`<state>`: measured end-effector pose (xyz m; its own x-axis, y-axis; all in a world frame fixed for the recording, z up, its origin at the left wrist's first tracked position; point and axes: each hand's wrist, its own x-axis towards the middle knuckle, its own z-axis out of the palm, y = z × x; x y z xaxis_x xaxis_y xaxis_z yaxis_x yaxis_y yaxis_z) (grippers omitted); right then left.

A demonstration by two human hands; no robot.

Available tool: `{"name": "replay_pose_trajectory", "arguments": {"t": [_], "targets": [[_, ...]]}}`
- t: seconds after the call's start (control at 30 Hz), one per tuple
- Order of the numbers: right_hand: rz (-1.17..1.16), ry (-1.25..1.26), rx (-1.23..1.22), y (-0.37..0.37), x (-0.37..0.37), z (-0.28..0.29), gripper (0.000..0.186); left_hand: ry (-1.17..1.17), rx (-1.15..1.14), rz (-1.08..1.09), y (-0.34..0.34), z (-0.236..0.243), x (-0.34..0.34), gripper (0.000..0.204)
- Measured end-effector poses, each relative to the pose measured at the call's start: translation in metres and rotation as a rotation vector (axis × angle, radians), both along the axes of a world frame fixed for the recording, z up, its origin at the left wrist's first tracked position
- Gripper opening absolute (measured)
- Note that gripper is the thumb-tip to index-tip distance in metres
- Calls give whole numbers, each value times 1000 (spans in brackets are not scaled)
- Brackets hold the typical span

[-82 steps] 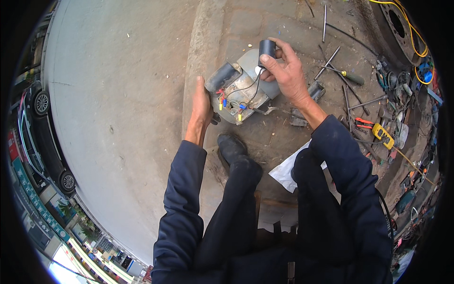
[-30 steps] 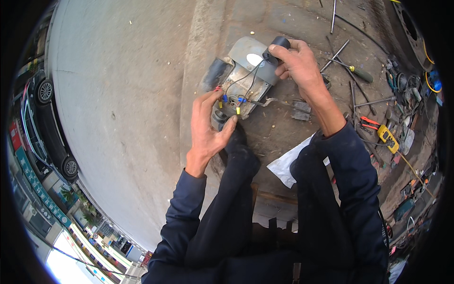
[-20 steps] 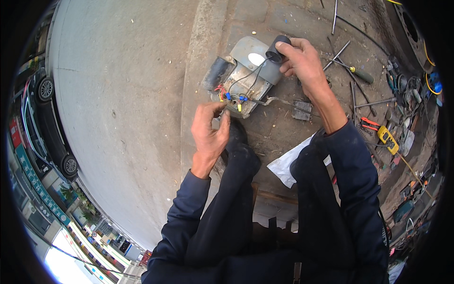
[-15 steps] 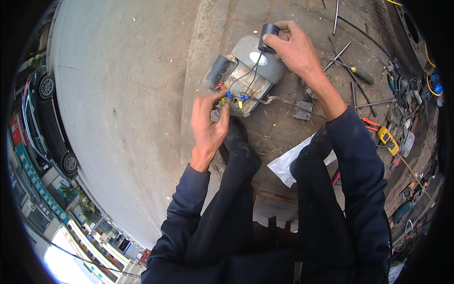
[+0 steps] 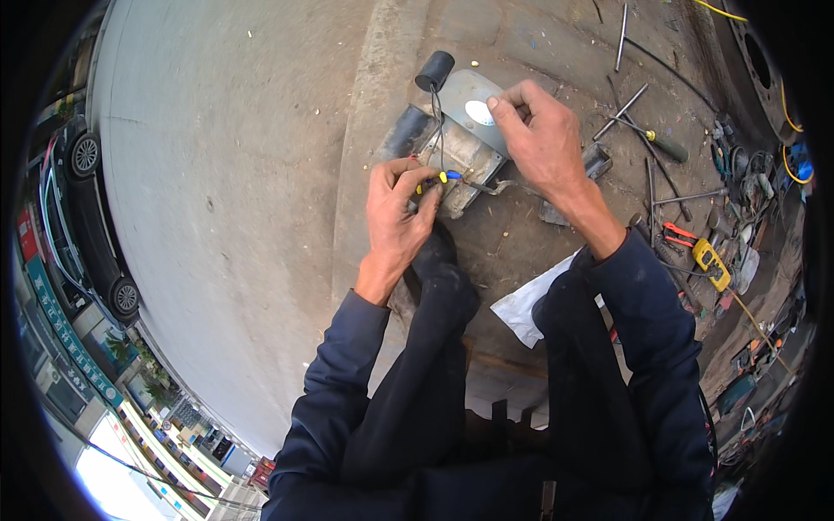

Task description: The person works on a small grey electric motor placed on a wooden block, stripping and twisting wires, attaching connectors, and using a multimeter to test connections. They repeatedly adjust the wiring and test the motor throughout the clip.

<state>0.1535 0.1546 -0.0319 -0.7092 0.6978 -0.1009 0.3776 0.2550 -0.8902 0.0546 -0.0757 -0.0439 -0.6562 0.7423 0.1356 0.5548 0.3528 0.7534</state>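
Observation:
A grey motor housing [image 5: 468, 89] with an oval white label [image 5: 478, 112] rests tilted on the paving, a dark cylinder [image 5: 401, 133] along its left side. Above it lies a loose black capacitor [image 5: 434, 71], two wires running down from it. My left hand [image 5: 400, 208] pinches among the yellow connector [image 5: 443, 177], a blue connector [image 5: 453, 174] and wires over the housing's exposed terminal area. My right hand [image 5: 543, 143] is curled at the housing's upper right beside the label; whether anything is inside its fingers is hidden.
Right lie T-handle wrenches [image 5: 621, 39], a screwdriver [image 5: 667, 146], a yellow meter [image 5: 710, 263], heaped tools and parts [image 5: 747, 226], and a rusty plate [image 5: 754, 78]. A white cloth [image 5: 519, 311] lies by my right leg. A black car [image 5: 87, 234] stands beyond the pavement.
My right hand has let go of the black capacitor, which now lies further left, and has moved down the housing. My left hand has shifted slightly right and up onto the connectors.

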Motion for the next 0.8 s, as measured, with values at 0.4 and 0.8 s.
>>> {"name": "replay_pose_trajectory", "arguments": {"t": [0.4,0.8], "targets": [[309,28,280,-63,10,-6,25,-154,76,48,-1,-2,-4,21],[322,52,143,-62,13,-7,24,14,131,99,-3,-4,-4,25]]}}
